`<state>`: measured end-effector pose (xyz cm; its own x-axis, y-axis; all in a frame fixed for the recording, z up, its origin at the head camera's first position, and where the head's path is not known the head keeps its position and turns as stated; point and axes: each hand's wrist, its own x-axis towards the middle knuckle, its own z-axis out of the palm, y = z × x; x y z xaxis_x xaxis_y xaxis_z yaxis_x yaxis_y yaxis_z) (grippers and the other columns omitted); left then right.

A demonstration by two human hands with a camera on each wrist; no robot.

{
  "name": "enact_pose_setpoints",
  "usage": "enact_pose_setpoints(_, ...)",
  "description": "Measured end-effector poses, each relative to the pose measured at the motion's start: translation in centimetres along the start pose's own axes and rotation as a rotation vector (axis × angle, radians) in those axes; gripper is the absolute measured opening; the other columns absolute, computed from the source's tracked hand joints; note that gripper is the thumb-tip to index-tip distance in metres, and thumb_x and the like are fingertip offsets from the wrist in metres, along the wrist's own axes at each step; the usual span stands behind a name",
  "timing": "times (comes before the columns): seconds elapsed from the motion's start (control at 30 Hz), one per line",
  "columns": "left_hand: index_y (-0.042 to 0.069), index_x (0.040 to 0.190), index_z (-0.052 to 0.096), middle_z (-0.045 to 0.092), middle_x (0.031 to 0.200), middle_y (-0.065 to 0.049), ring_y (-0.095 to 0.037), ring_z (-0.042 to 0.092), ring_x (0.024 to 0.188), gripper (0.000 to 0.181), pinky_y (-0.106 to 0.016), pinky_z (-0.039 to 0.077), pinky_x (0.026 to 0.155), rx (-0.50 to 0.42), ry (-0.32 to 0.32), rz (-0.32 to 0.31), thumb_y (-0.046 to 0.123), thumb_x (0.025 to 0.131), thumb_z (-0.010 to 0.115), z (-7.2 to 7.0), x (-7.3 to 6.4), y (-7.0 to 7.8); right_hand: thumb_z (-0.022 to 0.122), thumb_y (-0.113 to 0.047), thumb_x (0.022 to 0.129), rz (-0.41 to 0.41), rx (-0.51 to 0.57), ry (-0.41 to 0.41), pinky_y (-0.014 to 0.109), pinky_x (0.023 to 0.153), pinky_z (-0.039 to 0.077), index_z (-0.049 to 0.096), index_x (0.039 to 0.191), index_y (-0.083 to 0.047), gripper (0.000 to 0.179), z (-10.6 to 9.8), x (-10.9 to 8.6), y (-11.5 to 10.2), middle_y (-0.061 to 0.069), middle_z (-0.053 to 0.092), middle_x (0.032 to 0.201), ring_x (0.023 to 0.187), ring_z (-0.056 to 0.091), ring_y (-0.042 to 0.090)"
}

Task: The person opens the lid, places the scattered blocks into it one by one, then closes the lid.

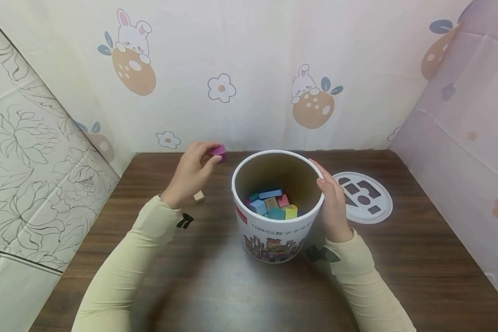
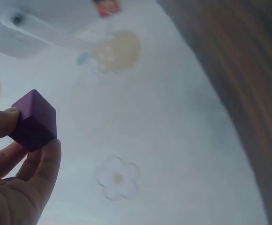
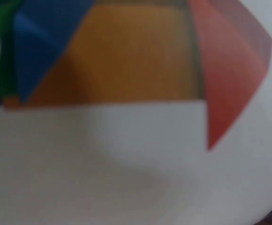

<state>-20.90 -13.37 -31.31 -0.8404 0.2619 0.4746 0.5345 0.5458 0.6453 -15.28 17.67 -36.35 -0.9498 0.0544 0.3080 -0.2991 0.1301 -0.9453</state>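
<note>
My left hand (image 1: 192,173) pinches a purple cube block (image 1: 219,152) between thumb and fingers, held left of the bucket near the table's back edge. In the left wrist view the purple block (image 2: 34,121) shows up close, tilted on a corner. A white printed bucket (image 1: 274,230) stands upright without its lid. Several coloured blocks (image 1: 270,193) lie at its bottom. On the bucket's right side, my right hand (image 1: 334,207) grips it at the rim, thumb near the edge. Only the bucket's printed wall (image 3: 126,140) fills the right wrist view.
A small pale wooden block (image 1: 198,197) lies on the brown table (image 1: 182,276), beneath my left wrist. To the right of the bucket, a white round lid (image 1: 383,198) with shaped cut-outs lies flat. A patterned curtain (image 1: 257,106) hangs behind the table.
</note>
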Motion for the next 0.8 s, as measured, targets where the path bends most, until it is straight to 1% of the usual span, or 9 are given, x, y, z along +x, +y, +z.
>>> enact_pose_setpoints(0.13,0.003,0.127,0.060,0.058,0.119,-0.012,-0.022,0.052,0.112,0.036,-0.037,0.050,0.098,-0.001,-0.016,0.058,0.015,0.094,0.066,0.6,0.6,2.1,0.031,-0.033,0.102,0.004,0.005,-0.003,0.046,0.108,0.042,0.046,0.146,-0.020,0.049,0.0,0.0,0.0,0.001,0.049,0.147,0.127,0.048,0.016)
enact_pose_setpoints(0.3,0.003,0.127,0.059,0.057,0.121,-0.010,-0.019,0.054,0.113,0.036,-0.034,0.052,0.099,-0.050,-0.080,0.105,0.015,0.094,0.065,1.7,1.3,4.2,0.031,-0.033,0.102,0.009,0.005,-0.005,0.045,0.108,0.042,0.046,0.147,-0.020,0.049,0.0,0.0,0.0,0.001,0.049,0.148,0.127,0.047,0.016)
enact_pose_setpoints(0.47,0.004,0.127,0.059,0.057,0.121,-0.009,-0.017,0.054,0.110,0.035,-0.030,0.053,0.097,-0.095,-0.158,0.153,0.013,0.093,0.066,3.2,2.0,5.8,0.032,-0.033,0.102,0.014,0.011,-0.004,0.042,0.107,0.043,0.045,0.147,-0.019,0.049,0.0,0.0,0.0,0.001,0.048,0.149,0.127,0.047,0.016)
enact_pose_setpoints(0.63,0.005,0.128,0.059,0.057,0.122,-0.008,-0.015,0.055,0.110,0.037,-0.028,0.053,0.097,-0.134,-0.221,0.173,0.011,0.093,0.066,4.5,2.4,7.1,0.032,-0.035,0.103,0.017,-0.002,-0.003,0.038,0.106,0.044,0.045,0.147,-0.020,0.049,0.0,0.0,0.1,0.000,0.048,0.149,0.127,0.047,0.015)
enact_pose_setpoints(0.7,0.005,0.128,0.059,0.057,0.122,-0.008,-0.014,0.054,0.110,0.037,-0.026,0.053,0.097,-0.131,-0.238,0.182,0.012,0.092,0.067,5.0,2.5,7.6,0.031,-0.035,0.103,0.015,-0.010,-0.004,0.039,0.107,0.043,0.045,0.147,-0.020,0.049,0.0,0.0,0.1,-0.001,0.048,0.149,0.127,0.047,0.016)
enact_pose_setpoints(0.8,0.006,0.128,0.059,0.057,0.122,-0.007,-0.014,0.054,0.110,0.038,-0.023,0.053,0.096,-0.116,-0.261,0.198,0.013,0.092,0.068,5.6,2.6,8.2,0.031,-0.034,0.103,0.012,-0.016,-0.004,0.045,0.109,0.041,0.045,0.147,-0.020,0.049,0.0,0.0,0.1,0.000,0.048,0.149,0.128,0.047,0.017)
